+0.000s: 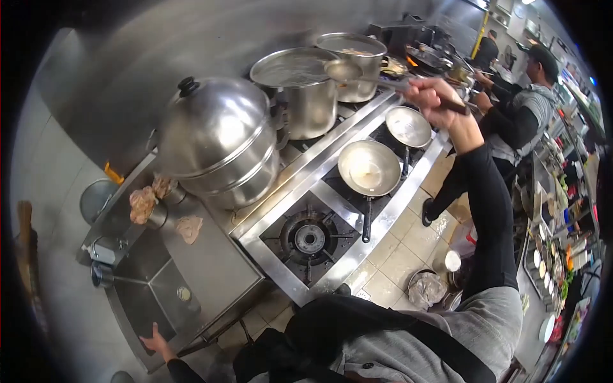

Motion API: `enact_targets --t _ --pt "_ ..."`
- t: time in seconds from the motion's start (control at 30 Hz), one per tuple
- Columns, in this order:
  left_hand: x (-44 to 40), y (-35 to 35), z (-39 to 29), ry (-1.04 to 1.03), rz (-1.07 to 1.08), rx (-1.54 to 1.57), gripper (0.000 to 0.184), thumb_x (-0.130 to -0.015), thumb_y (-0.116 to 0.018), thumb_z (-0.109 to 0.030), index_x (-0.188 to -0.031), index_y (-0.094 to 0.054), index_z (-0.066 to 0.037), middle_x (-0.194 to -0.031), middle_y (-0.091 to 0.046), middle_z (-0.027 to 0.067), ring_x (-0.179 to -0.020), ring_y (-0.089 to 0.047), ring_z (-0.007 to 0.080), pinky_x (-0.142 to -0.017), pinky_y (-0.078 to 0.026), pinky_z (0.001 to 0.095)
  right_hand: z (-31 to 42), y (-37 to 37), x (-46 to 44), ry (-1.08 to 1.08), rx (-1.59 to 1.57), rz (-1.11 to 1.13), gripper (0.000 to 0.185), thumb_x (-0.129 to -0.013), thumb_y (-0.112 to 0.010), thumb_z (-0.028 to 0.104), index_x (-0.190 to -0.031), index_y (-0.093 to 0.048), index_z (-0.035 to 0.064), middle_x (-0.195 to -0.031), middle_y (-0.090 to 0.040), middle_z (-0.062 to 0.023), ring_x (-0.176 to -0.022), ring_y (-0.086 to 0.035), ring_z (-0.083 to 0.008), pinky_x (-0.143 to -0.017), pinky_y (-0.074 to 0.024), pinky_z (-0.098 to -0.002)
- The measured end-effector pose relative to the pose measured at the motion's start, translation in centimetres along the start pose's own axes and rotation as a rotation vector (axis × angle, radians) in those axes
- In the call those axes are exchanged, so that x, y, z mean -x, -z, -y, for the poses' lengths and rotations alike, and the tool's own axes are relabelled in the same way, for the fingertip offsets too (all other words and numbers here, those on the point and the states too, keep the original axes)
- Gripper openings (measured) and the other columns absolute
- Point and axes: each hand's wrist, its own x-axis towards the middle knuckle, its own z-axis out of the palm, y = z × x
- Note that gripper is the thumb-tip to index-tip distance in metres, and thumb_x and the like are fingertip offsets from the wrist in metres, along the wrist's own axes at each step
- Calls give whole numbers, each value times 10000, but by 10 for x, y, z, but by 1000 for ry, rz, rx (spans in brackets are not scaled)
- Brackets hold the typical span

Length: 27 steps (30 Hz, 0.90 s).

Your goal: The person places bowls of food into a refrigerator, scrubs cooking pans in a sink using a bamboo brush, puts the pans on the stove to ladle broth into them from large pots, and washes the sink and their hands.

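Note:
My right hand point(439, 105) is wrapped round the handle of a metal ladle point(343, 70), raised above the stove. The ladle's bowl shows in front of the rims of two tall stockpots, a nearer stockpot point(310, 112) and a farther stockpot point(364, 80). Below the arm, two pans sit on burners: a larger frying pan point(367, 167) and a smaller frying pan point(408, 126). Down at the lower left, my left hand point(156, 341) has its fingers spread and holds nothing. It is at the near edge of the metal sink point(150, 290).
A large domed steamer point(220, 137) stands left of the stockpots. In front is a bare gas burner point(310, 239). Crumpled cloths point(143, 204) lie by the sink. A co-worker point(533, 102) stands farther along the stove. Containers and a bag point(426, 288) sit on the floor.

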Motion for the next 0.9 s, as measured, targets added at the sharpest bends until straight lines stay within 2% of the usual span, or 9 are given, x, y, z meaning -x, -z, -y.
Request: enact_targets --t 0.3,0.37,0.5,0.6,0.67,0.7,0.8,0.83,0.9 --pt "45 -2 -8 175 -99 -69 1062 -729 -840 -463 -1531 -285 -43 -1519 -322 250 -1379 -356 384 -1111 -365 485 -142 141 60 -107 26 -310 228 -981 -521 118 -772 -488 32 -682 -510 9 -433 -435 -5 -338 -322 -162" --pt "43 -7 -15 95 -47 29 1048 -739 -838 -447 -1531 -284 -42 -1521 -321 248 -1390 -342 379 -1123 -352 477 -172 161 60 -35 242 -444 85 -943 -560 81 -951 -507 15 -712 -521 6 -460 -466 -40 -357 -356 -203" --pt "58 -2 -51 30 5 64 1032 -748 -838 -426 -1526 -283 -36 -1528 -301 248 -1400 -331 383 -1134 -346 466 -224 182 75 -13 868 -634 668 -887 -611 71 -1480 -322 -31 -717 -500 2 -514 -487 -86 -417 -417 -271" --pt "91 8 -72 77 39 97 1028 -753 -836 -421 -1525 -279 -33 -1550 -247 240 -1390 -345 394 -1131 -350 471 -267 206 97 335 1597 -694 555 -925 -595 133 -1411 -387 -36 -887 -664 -225 -727 -670 -381 -646 -523 -450" --pt "102 11 -74 109 62 141 1024 -758 -833 -414 -1527 -275 -32 -1560 -209 234 -1378 -360 400 -1128 -354 474 -295 213 97 354 1624 -815 469 -953 -593 185 -1336 -439 -40 -1009 -649 -329 -877 -648 -511 -767 -505 -500" --pt "104 13 -74 104 61 125 1019 -763 -831 -407 -1528 -271 -32 -1559 -208 236 -1379 -359 400 -1127 -354 473 -308 241 89 597 1668 -806 395 -962 -596 186 -1283 -489 -19 -857 -660 -198 -681 -666 -356 -602 -512 -409" --pt "92 11 -39 108 34 110 1011 -771 -826 -391 -1531 -264 -31 -1545 -224 246 -1374 -361 399 -1125 -355 472 -234 192 100 91 160 -460 375 -964 -592 171 -1295 -501 17 -708 -548 -46 -496 -548 -144 -428 -403 -265" --pt "87 10 -30 120 0 116 1012 -770 -827 -390 -1531 -264 -29 -1534 -245 251 -1368 -366 398 -1124 -356 472 -222 159 98 141 218 -530 363 -941 -596 117 -1284 -511 29 -644 -402 45 -408 -366 -14 -351 -255 -178" --pt "86 7 -22 129 -41 152 997 -782 -819 -379 -1531 -264 -25 -1509 -280 266 -1348 -377 404 -1125 -344 476 -191 129 88 224 324 -393 371 -917 -588 80 -1274 -511 13 -625 -413 33 -373 -358 -41 -328 -266 -203"
